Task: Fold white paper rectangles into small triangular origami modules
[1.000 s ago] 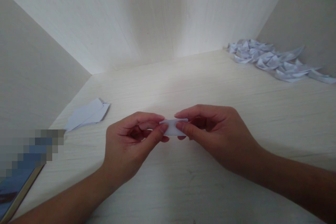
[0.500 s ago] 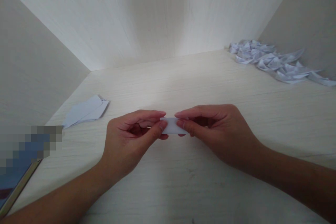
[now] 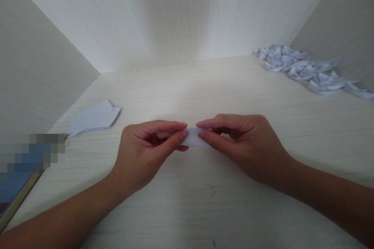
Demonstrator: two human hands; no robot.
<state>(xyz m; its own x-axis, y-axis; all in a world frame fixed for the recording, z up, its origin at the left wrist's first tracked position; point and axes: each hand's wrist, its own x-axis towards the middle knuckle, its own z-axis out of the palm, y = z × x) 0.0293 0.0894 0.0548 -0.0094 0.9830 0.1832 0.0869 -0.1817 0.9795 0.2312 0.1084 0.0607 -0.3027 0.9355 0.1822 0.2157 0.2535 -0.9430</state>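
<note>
Between my two hands is a small white strip of folded paper (image 3: 193, 137), held level above the pale tabletop. My left hand (image 3: 149, 148) pinches its left end, thumb in front and fingers behind. The right end is gripped the same way by my right hand (image 3: 242, 140). Only the middle of the paper shows; its ends are covered by my thumbs and fingertips. How many layers it has I cannot tell.
A stack of white paper sheets (image 3: 93, 118) lies at the left. Folded white paper pieces (image 3: 306, 70) are heaped at the back right by the wall. Upright panels (image 3: 175, 15) enclose the pale tabletop (image 3: 193, 210). A blurred framed object (image 3: 23, 186) sits at the left edge.
Both hands keep their pinch on the paper and have shifted slightly up and right in view. The camera view has moved a little as well.
</note>
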